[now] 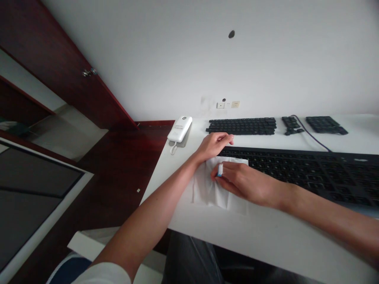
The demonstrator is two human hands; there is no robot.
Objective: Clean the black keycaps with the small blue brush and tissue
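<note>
My left hand (213, 145) rests at the upper left corner of a long black keyboard (281, 161), its fingers loosely curled with nothing visible in them. Pinched in my right hand (247, 181) is a small brush (220, 170); only its white and blue bristle end shows, the rest is hidden by the fingers. Beneath the right hand a creased white tissue (211, 193) lies on the desk, its upper edge against the keyboard's left end. Many of the keyboard's keycaps look removed.
Black keycaps (241, 126) lie in rows along the back of the white desk (266, 228), with further groups (325, 125) to the right. A dark cable (314, 138) runs between them. A white power bank (180, 130) with a short looped strap sits at the left edge.
</note>
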